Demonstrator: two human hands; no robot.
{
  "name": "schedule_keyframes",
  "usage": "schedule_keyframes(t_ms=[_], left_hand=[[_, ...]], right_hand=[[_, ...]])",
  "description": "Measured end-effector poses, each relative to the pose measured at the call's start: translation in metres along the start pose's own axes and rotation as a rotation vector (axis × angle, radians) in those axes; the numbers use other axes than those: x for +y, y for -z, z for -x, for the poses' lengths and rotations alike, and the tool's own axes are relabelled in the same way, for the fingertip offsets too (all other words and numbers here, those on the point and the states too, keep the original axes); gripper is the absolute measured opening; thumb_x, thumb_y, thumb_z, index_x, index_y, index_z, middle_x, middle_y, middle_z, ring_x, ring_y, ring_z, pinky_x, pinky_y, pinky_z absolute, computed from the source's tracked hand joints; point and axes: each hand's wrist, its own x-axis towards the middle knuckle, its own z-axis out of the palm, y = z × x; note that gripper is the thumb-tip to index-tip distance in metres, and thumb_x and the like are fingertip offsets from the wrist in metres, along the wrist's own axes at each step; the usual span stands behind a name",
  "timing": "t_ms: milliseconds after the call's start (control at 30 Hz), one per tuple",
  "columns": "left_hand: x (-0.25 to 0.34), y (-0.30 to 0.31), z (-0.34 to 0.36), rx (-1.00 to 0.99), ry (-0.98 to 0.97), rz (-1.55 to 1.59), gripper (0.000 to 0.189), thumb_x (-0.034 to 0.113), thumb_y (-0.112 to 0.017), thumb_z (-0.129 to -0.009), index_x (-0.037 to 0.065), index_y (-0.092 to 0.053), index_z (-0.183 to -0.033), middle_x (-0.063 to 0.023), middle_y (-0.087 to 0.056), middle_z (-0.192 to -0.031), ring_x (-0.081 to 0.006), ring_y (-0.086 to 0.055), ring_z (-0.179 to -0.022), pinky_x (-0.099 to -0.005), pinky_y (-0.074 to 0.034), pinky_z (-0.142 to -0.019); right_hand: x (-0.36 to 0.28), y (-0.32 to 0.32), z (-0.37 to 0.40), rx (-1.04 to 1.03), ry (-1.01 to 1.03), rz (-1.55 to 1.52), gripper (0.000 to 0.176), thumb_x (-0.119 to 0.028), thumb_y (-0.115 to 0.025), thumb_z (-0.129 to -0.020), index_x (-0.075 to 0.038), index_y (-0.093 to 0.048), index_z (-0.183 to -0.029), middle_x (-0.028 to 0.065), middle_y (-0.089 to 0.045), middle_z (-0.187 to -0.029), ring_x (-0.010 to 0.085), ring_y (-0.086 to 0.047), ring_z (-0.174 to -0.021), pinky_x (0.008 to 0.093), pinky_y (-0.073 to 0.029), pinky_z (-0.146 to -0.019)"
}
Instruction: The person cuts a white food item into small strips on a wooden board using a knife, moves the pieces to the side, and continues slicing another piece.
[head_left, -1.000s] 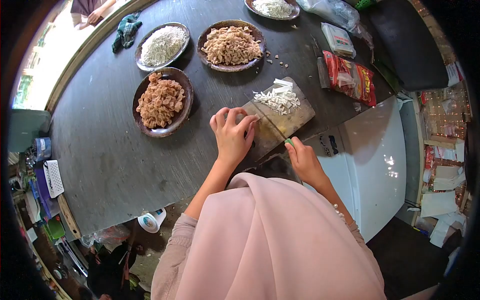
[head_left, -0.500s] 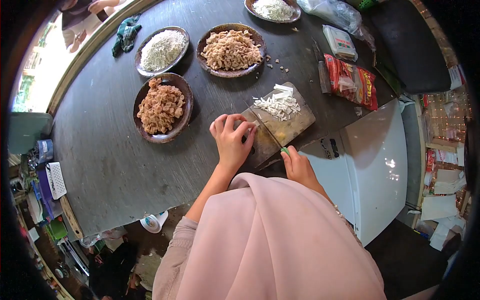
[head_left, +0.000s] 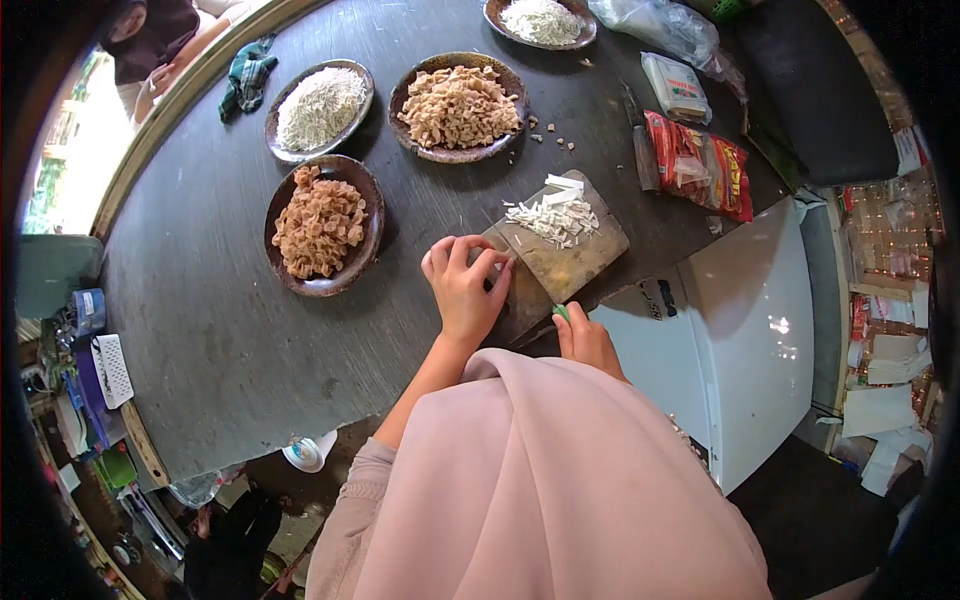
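My right hand [head_left: 588,340] is wrapped around the green handle of a knife [head_left: 562,312], close to the near edge of a wooden cutting board [head_left: 590,265]. The thin blade is seen nearly edge-on across the board and is hard to make out. Thumb and fingers of my left hand [head_left: 468,290] are pinched together at the board's left side, just left of the blade. What they pinch is mostly hidden. A pile of short white cut sticks [head_left: 555,220] lies on the far part of the board, with a few longer strips at its top.
Brown plates hold brown curled pieces [head_left: 320,222], tan chunks [head_left: 458,106] and white shreds [head_left: 322,108]; another white-filled plate [head_left: 542,22] stands farther back. A red packet [head_left: 698,165] and a white package [head_left: 676,88] lie right. Another person [head_left: 155,50] is beyond the table, upper left.
My right hand has drawn the knife slightly toward me and left. My left hand stays almost in place. The other person at the upper left has shifted.
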Motion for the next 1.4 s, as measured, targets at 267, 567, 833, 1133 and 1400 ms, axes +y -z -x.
schedule_keyframes(t_ms=[267,567,833,1133,1400], left_hand=[[-0.001,0.0,0.0,0.007,-0.008,-0.002,0.015,0.015,-0.083,-0.074,0.016,-0.072,-0.085,0.0019,-0.063,-0.106,-0.0283,-0.052,-0.111,-0.0469,-0.036,-0.097],[-0.001,0.0,0.0,0.003,-0.018,0.009,0.016,0.014,-0.082,-0.074,0.015,-0.072,-0.086,0.0012,-0.063,-0.106,-0.0281,-0.052,-0.111,-0.0467,-0.036,-0.098],[0.0,0.001,0.0,0.008,-0.022,0.0,0.016,0.014,-0.082,-0.074,0.015,-0.072,-0.086,0.0013,-0.064,-0.106,-0.0281,-0.053,-0.11,-0.0462,-0.037,-0.098],[0.0,0.0,0.0,0.026,-0.03,-0.009,0.015,0.014,-0.081,-0.074,0.015,-0.073,-0.086,0.0009,-0.064,-0.106,-0.0276,-0.053,-0.109,-0.0455,-0.037,-0.097],[0.001,0.002,0.0,0.025,-0.034,-0.007,0.015,0.013,-0.081,-0.073,0.015,-0.073,-0.086,0.0003,-0.065,-0.106,-0.0273,-0.053,-0.109,-0.0456,-0.037,-0.097]], right_hand=[[-0.001,0.0,0.002,0.049,0.064,-0.051,0.028,-0.03,-0.047,-0.107,-0.003,-0.047,-0.099,0.0294,-0.063,-0.073,0.0528,-0.062,-0.074,0.0599,-0.044,-0.061],[0.003,-0.004,0.005,0.095,0.114,-0.02,0.029,-0.031,-0.047,-0.107,-0.003,-0.046,-0.098,0.029,-0.061,-0.069,0.053,-0.061,-0.07,0.0599,-0.043,-0.057],[0.0,-0.007,0.0,0.08,0.054,0.046,0.029,-0.032,-0.047,-0.107,-0.004,-0.046,-0.098,0.0291,-0.063,-0.072,0.053,-0.062,-0.073,0.0612,-0.045,-0.061],[0.003,-0.008,-0.001,0.104,0.098,0.08,0.027,-0.029,-0.05,-0.106,-0.003,-0.047,-0.098,0.0294,-0.063,-0.071,0.0525,-0.062,-0.071,0.0609,-0.045,-0.06],[-0.002,-0.004,0.0,0.104,0.102,0.087,0.027,-0.029,-0.05,-0.106,-0.003,-0.048,-0.098,0.029,-0.064,-0.071,0.052,-0.063,-0.072,0.0609,-0.046,-0.061]])
